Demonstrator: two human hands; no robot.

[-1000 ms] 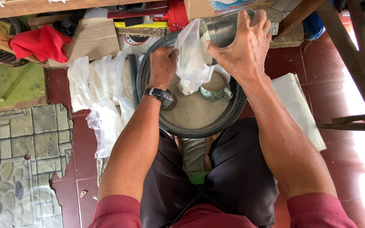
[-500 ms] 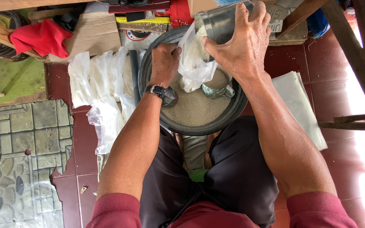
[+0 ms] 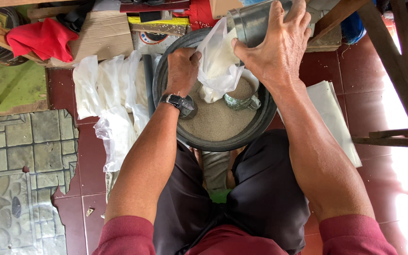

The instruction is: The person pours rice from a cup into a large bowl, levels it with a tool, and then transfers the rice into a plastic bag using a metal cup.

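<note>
Left hand (image 3: 181,70): fingers pinched on the mouth of a thin, crinkled clear plastic bag (image 3: 218,66), partly filled with pale grain, over the basin.
Right hand (image 3: 279,47): wrapped around a smooth, tilted metal can (image 3: 253,21), its lip at the bag's opening.
Basin (image 3: 260,123): round, dark-rimmed, holding fine sandy grain (image 3: 216,123) and a patterned mug (image 3: 242,94).
Beside basin: limp empty bags (image 3: 105,94) on red tiles.

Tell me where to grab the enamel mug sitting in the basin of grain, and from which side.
Take the mug by its handle, which juts toward the person's right near the basin wall. Come from above on that side: the plastic bag hangs over its other rim.
</note>
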